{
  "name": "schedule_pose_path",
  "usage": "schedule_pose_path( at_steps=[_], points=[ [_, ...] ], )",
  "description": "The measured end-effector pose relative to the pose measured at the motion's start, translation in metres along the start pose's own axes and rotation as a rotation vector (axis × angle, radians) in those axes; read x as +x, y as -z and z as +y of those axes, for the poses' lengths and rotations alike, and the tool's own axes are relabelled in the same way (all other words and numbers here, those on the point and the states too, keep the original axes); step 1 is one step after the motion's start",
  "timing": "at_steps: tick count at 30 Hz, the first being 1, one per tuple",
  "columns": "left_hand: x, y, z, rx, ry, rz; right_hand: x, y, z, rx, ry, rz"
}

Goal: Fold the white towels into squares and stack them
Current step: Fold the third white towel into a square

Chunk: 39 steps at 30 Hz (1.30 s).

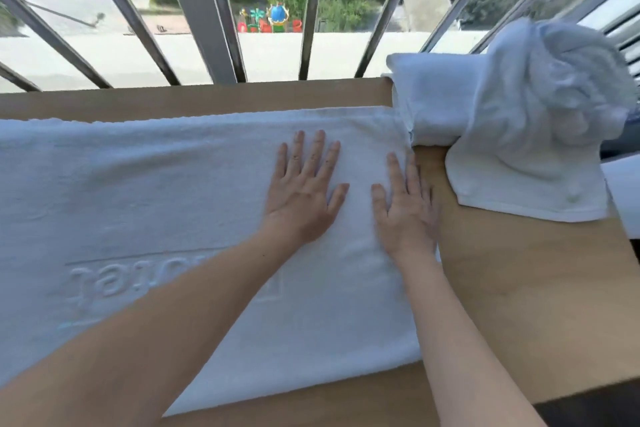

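Both hands, left and right, lie flat with fingers straight near the right end of the towel, likely smoothing it for folding. It lies spread across the table; more towels are heaped at the far right.

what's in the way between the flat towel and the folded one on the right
Nothing lies between the spread towel and the folded towel; they meet at a corner. But a crumpled towel overlaps the folded one's right side and may hinder stacking.
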State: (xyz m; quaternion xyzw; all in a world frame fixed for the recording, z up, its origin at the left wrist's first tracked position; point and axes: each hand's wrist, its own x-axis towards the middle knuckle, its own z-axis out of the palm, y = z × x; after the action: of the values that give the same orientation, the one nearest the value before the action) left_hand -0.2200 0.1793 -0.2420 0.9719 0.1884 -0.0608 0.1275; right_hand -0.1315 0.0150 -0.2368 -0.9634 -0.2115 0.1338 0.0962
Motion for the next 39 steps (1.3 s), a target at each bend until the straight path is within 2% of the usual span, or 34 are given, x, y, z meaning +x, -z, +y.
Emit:
schedule_pose_path(
  at_steps=[4,7,10,12,14,17,21,23,26,28,30,35,39],
  points=[
    [0.033,-0.005,0.044,0.023,-0.091,-0.025,-0.035,0.008,0.050,0.096,-0.129,0.105],
    [0.057,-0.005,0.063,0.081,-0.164,-0.037,-0.063,0.008,0.064,0.245,-0.124,0.122],
    [0.066,-0.005,0.079,0.078,-0.110,-0.056,-0.090,0.008,0.068,0.380,-0.123,0.190],
    [0.060,-0.005,0.088,0.016,-0.091,-0.045,-0.107,0.005,0.068,0.336,-0.179,0.314],
    [0.052,-0.001,0.094,-0.057,-0.112,0.025,-0.124,0.002,0.066,0.290,-0.276,0.366],
    [0.047,0.009,0.102,-0.106,-0.094,0.131,-0.147,0.000,0.059,0.294,-0.426,0.239],
    [0.049,0.021,0.115,-0.290,0.053,-0.002,-0.157,0.004,0.049,0.356,-0.558,0.039],
    [0.050,0.023,0.121,-0.352,0.108,-0.042,-0.156,0.012,0.047,0.513,-0.579,-0.029],
    [0.052,0.027,0.124,-0.454,0.178,-0.069,-0.160,0.034,0.036,0.854,-0.406,-0.004],
    [0.052,0.031,0.120,-0.547,0.227,-0.092,-0.164,0.043,0.022,0.955,-0.226,-0.061],
    [0.053,0.037,0.113,-0.633,0.268,-0.077,-0.167,0.046,0.008,1.012,-0.126,-0.132],
    [0.048,0.059,0.083,-0.589,0.249,0.058,-0.166,0.049,-0.022,1.090,-0.026,-0.312],
    [0.038,0.075,0.051,-0.573,0.256,0.085,-0.168,0.048,-0.045,1.140,0.025,-0.498]
  ],
)
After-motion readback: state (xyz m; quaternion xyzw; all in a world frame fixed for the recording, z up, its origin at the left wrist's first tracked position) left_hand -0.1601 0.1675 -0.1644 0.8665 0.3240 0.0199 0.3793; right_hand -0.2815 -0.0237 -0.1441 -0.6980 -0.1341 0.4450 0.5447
